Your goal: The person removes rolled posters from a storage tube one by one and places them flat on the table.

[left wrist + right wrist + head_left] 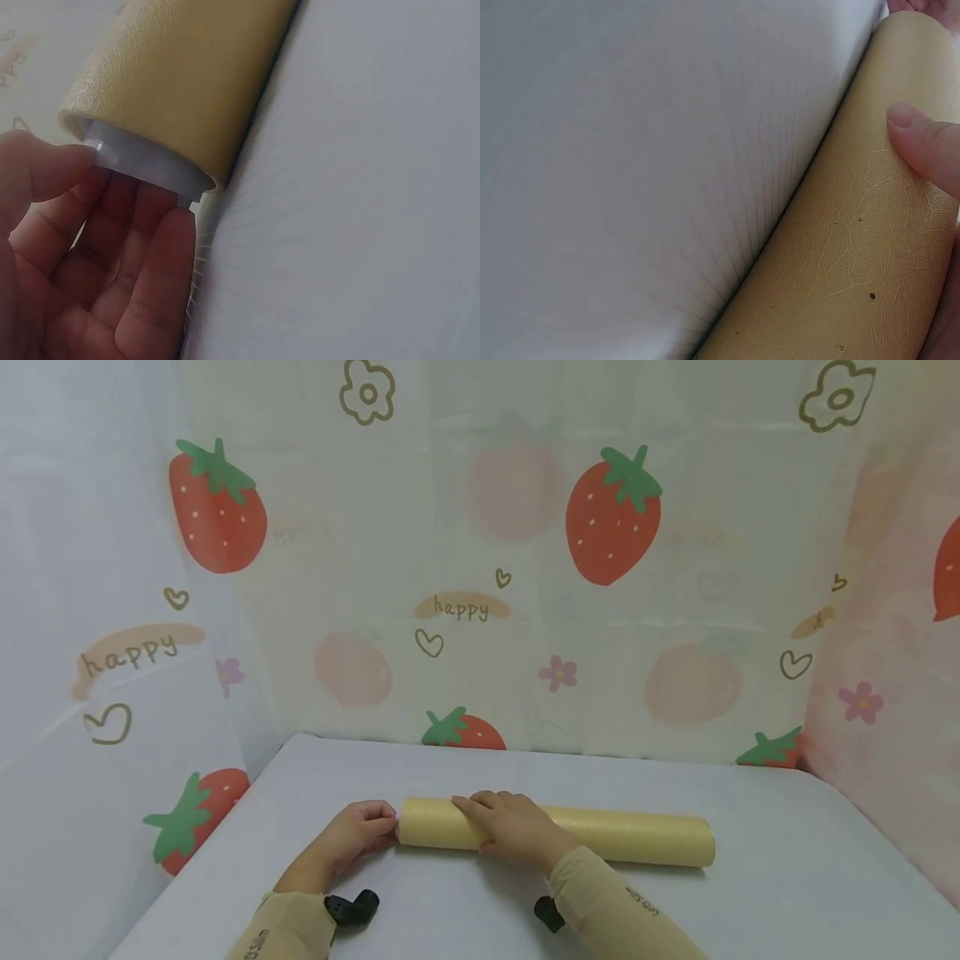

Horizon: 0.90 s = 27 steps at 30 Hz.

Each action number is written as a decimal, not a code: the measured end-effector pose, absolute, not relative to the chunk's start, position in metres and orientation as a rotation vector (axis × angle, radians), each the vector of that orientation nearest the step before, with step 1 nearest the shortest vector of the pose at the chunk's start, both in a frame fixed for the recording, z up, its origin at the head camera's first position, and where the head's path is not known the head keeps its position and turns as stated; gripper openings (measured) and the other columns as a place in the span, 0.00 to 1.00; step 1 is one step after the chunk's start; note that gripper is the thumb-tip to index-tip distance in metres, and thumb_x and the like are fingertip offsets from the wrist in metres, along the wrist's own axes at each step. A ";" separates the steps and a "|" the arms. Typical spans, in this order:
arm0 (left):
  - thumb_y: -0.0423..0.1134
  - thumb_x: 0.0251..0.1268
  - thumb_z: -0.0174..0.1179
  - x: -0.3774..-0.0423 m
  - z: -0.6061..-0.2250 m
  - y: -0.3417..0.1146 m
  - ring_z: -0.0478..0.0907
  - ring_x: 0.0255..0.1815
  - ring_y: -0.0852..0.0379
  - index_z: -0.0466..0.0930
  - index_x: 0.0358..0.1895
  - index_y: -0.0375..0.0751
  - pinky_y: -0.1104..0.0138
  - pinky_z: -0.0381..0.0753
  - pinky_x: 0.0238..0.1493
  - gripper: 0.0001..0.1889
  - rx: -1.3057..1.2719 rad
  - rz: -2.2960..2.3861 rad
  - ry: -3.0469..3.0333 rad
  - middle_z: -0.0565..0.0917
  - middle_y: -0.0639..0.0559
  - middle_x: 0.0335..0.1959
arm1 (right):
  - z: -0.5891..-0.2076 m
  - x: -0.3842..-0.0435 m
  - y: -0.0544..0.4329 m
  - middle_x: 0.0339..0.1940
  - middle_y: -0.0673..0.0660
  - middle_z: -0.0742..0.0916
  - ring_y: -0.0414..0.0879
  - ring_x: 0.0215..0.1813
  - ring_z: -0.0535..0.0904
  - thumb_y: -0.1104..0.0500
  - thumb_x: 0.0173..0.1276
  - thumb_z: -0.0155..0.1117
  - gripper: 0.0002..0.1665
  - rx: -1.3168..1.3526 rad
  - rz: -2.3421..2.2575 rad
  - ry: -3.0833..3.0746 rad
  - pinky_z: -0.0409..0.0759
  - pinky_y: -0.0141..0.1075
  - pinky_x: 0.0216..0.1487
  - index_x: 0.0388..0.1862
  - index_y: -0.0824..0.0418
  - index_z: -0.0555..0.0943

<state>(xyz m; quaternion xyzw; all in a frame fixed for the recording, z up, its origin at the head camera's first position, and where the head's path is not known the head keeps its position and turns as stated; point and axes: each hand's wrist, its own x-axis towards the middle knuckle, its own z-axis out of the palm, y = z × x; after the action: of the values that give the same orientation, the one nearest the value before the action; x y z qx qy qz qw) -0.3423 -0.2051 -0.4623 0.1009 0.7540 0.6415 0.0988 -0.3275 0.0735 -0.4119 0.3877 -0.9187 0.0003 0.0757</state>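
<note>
A long tan cardboard tube (645,837) lies across the white table. My left hand (360,831) is at the tube's left end. In the left wrist view, its thumb and fingers pinch a whitish plastic end cap (146,159) that sticks partly out of the tube's mouth; the rest of the cap is hidden inside. Over the left half of the tube, my right hand (517,828) holds it from above, fingers over the far side. Its thumb (926,146) lies along the near side in the right wrist view.
The white tabletop (450,910) extends around the tube. Strawberry-printed sheets (525,552) hang behind the table and at both sides. A black device (352,908) is at the left wrist, and another black piece (550,913) at the right wrist.
</note>
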 end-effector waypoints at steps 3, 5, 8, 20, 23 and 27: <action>0.33 0.58 0.57 -0.343 -0.463 -0.207 0.78 0.38 0.55 0.74 0.31 0.32 0.64 0.78 0.42 0.06 0.271 1.899 2.249 0.79 0.48 0.35 | -0.412 -0.327 0.074 0.59 0.49 0.73 0.47 0.58 0.71 0.50 0.57 0.67 0.45 1.162 -0.002 -2.753 0.68 0.42 0.58 0.71 0.46 0.55; 0.33 0.58 0.57 -0.343 -0.463 -0.208 0.77 0.38 0.55 0.74 0.31 0.32 0.65 0.78 0.42 0.06 0.255 1.901 2.259 0.78 0.48 0.35 | -0.412 -0.327 0.074 0.59 0.49 0.73 0.47 0.58 0.71 0.50 0.57 0.67 0.46 1.162 -0.005 -2.752 0.68 0.42 0.58 0.71 0.46 0.55; 0.33 0.58 0.57 -0.344 -0.464 -0.210 0.77 0.38 0.55 0.74 0.32 0.32 0.65 0.77 0.42 0.06 0.245 1.908 2.258 0.78 0.48 0.35 | -0.412 -0.327 0.073 0.60 0.48 0.73 0.47 0.59 0.71 0.50 0.57 0.67 0.46 1.152 0.003 -2.767 0.67 0.42 0.59 0.71 0.46 0.55; 0.38 0.61 0.57 -0.344 -0.461 -0.213 0.78 0.39 0.56 0.76 0.34 0.33 0.65 0.78 0.43 0.09 0.250 1.906 2.205 0.79 0.49 0.36 | -0.414 -0.330 0.074 0.60 0.48 0.73 0.46 0.57 0.71 0.50 0.57 0.67 0.46 1.146 0.017 -2.773 0.67 0.41 0.58 0.71 0.45 0.55; 0.41 0.62 0.56 -0.344 -0.460 -0.212 0.78 0.39 0.57 0.77 0.37 0.34 0.65 0.78 0.43 0.12 0.240 1.891 2.190 0.81 0.49 0.37 | -0.414 -0.330 0.074 0.59 0.48 0.73 0.46 0.58 0.71 0.50 0.57 0.67 0.46 1.146 0.016 -2.771 0.67 0.41 0.58 0.71 0.45 0.55; 0.44 0.61 0.58 -0.344 -0.459 -0.211 0.78 0.40 0.57 0.78 0.40 0.34 0.64 0.78 0.44 0.14 0.238 1.884 2.159 0.81 0.50 0.38 | -0.414 -0.329 0.073 0.59 0.48 0.73 0.46 0.59 0.70 0.50 0.57 0.67 0.46 1.143 0.017 -2.773 0.67 0.41 0.58 0.71 0.45 0.55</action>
<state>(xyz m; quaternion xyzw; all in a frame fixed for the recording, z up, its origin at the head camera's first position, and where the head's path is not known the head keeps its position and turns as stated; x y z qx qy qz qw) -0.3438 -0.2107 -0.4592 0.0820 0.7443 0.6493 0.1329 -0.3295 0.0732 -0.4139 0.3802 -0.9221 0.0055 0.0709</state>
